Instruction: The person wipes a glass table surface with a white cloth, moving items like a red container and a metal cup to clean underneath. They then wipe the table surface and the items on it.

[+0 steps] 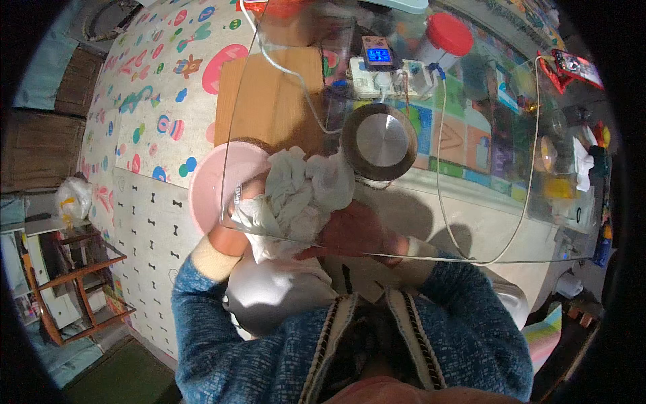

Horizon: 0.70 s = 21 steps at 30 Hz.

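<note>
White cloth lies bunched in front of me, seen largely through the corner of a clear glass tabletop. My left hand grips its left side, with part of the hand hidden by the folds. At the cloth's lower right is my right hand, seen through the glass; whether its fingers hold the fabric is unclear. A pink plastic basin stands beside and partly behind my left hand. Beyond the cloth sits a round metal lid or pan with a dark rim.
A power strip, a small device with a lit screen and a red-lidded container are farther back. A white cable loops across the right side. A phone stands at far right, a wooden frame at left.
</note>
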Motion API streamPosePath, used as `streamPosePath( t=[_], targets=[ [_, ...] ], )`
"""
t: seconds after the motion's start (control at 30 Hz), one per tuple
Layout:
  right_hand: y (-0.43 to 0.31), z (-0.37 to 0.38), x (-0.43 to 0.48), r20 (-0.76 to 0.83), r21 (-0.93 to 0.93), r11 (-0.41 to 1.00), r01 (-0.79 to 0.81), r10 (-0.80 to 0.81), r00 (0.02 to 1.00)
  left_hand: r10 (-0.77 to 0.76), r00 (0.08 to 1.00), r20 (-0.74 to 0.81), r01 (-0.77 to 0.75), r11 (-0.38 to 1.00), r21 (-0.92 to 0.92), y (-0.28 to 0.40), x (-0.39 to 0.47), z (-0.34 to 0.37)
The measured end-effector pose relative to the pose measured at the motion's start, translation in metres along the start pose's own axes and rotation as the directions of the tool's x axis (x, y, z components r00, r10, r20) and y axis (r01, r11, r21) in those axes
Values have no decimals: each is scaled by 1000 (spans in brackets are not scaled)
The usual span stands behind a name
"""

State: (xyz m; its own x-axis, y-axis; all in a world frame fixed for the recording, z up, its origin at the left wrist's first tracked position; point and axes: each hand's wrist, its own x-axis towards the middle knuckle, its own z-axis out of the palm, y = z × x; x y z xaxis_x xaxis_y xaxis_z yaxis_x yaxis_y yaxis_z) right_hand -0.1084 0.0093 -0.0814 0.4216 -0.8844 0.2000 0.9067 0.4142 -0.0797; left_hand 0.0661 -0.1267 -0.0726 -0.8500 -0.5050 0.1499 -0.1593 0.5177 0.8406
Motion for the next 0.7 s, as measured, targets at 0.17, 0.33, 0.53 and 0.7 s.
streamPosePath(
  t=[0.17, 0.33, 0.53, 0.7],
  targets=[
    [-6, 7, 8, 106, 166, 983, 73, -92, 990, -75, 997, -3, 74, 996, -49, -4, -9, -8],
    [-6, -9, 13, 57, 192, 981, 30, -42, 997, -316, 942, -113, 249, 884, -396, -14, -6, -8],
    [-1, -23, -5, 40, 273, 962, -5, -6, 999, -711, 703, 19, 288, 260, -922, -40, -19, -44],
    [-8, -20, -26, 45, 356, 935, 2, -19, 999, -799, 480, -362, 111, 465, -878, -8, -47, -92]
  ],
)
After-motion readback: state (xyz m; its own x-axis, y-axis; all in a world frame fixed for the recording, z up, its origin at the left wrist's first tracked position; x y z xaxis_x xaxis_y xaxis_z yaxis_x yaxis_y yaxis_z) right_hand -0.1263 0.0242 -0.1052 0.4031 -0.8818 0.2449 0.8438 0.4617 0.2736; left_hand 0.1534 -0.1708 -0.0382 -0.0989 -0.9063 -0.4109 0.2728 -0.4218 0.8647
